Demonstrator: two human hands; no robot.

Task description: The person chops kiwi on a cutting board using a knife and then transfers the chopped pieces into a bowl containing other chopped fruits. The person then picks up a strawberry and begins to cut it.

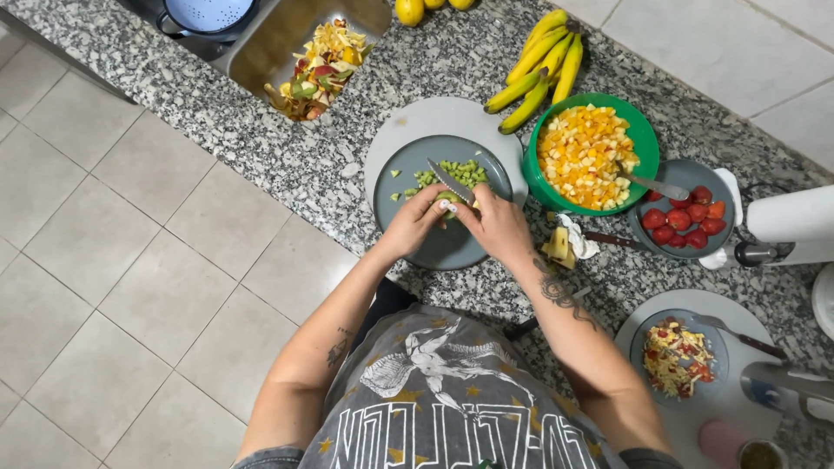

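Observation:
My left hand (414,223) and my right hand (498,224) meet over a grey plate (439,250) on the granite counter. A green piece of fruit (450,199) sits between my fingers, pinned by the left hand. My right hand grips a knife (450,182) whose blade points up and left over the fruit. Small green fruit cubes (452,172) lie on the far part of the plate. The plate rests on a round pale board (408,126).
A green bowl (643,139) of chopped yellow fruit with a spoon sits right of the plate, bananas (539,69) behind it, and a grey bowl of strawberries (686,217) further right. Peelings (317,69) fill the sink. Another plate with scraps (678,358) lies near right.

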